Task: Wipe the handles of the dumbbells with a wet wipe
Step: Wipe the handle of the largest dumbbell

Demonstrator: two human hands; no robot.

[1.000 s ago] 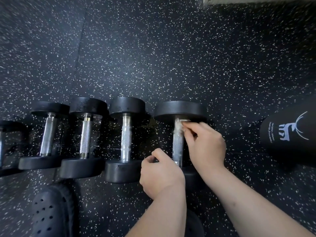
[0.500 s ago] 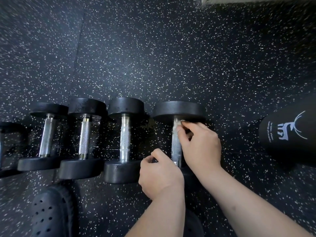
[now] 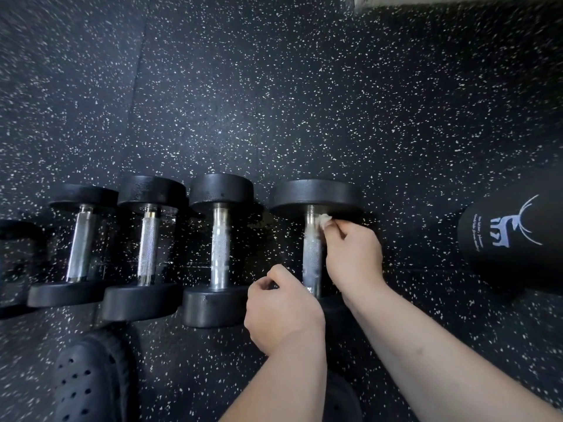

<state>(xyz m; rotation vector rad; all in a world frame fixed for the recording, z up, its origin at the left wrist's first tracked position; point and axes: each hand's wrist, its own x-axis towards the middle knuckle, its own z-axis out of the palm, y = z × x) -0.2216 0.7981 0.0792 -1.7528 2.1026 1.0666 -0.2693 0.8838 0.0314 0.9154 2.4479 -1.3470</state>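
Black rubber floor (image 3: 304, 102) flecked with white fills the view, with a seam running down its left part. Four dumbbells lie on it in a row, handles pointing away from the person, and a fifth is cut off at the left edge. The rightmost dumbbell (image 3: 315, 196) is the largest, and both arms reach to it.

The right grip (image 3: 355, 257) lies along the right side of its metal handle (image 3: 312, 257). The fingertips pinch a small crumpled white wet wipe (image 3: 324, 220) against the far end of the handle, just under the far head. The left grip (image 3: 283, 312) is curled over the near end of the same dumbbell and hides the near head. Whether it clasps anything I cannot tell.

The neighbouring dumbbell (image 3: 221, 248) lies just beside the left grip, apart from it.

A black perforated clog (image 3: 88, 379) shows at the lower left. A black rounded object with a white deer logo (image 3: 515, 239) sits at the right edge, well apart from the dumbbells.
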